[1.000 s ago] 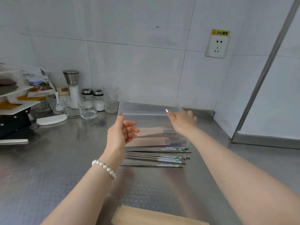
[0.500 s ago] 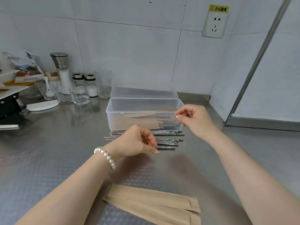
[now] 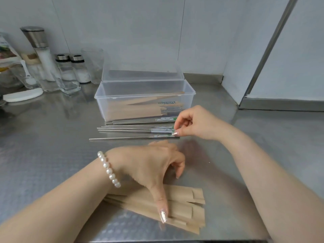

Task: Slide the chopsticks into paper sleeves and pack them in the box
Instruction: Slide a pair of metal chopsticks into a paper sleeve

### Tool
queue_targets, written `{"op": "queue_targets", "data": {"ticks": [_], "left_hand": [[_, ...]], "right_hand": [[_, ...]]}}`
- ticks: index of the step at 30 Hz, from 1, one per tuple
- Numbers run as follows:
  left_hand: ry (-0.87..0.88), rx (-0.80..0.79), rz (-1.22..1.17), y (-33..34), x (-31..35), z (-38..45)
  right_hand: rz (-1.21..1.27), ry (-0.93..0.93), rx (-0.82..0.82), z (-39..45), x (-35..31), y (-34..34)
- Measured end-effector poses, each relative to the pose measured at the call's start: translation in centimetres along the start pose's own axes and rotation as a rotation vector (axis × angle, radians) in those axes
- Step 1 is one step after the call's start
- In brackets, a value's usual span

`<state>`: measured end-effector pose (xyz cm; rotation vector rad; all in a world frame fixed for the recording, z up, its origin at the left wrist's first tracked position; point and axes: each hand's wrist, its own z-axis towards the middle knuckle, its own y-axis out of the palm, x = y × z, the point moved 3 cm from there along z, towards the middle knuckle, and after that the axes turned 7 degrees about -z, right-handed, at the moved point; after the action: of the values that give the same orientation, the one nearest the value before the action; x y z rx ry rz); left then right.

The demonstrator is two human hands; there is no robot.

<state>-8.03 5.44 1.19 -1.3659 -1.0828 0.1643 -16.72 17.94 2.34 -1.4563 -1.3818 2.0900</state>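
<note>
Left hand (image 3: 150,165) newly down on sleeves (image 3: 184,207)

Bare forearms, no sleeves; white pearl bracelet (image 3: 109,170) on L wrist, long glittery silver nails.

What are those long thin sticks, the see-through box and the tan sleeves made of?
The chopsticks look like polished metal, likely stainless steel: thin, silvery, reflective, with pale printed handle ends. The box seems clear, slightly frosted plastic, since its contents show through the wall. The sleeves appear to be matte brown kraft paper, flat with creased, cut edges. The counter looks like textured stainless steel.
</note>
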Motion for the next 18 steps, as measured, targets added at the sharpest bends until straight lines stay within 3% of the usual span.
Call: {"op": "queue_targets", "data": {"ticks": [4,11,18], "left_hand": [[-0.038,-0.036,0.113,0.6,0.0,0.2],[-0.135,0.199,-0.05,-1.6,-2.6,-0.2],[-0.223,0.427,-0.165,-2.7,-4.6,-0.3]], "right_hand": [[-0.024,0.0,0.003,0.0,0.0,0.2],[-0.016,0.001,-0.008,-0.1,-0.1,0.2],[0.026,0.06,-0.137,-0.6,-0.3,0.3]]}}
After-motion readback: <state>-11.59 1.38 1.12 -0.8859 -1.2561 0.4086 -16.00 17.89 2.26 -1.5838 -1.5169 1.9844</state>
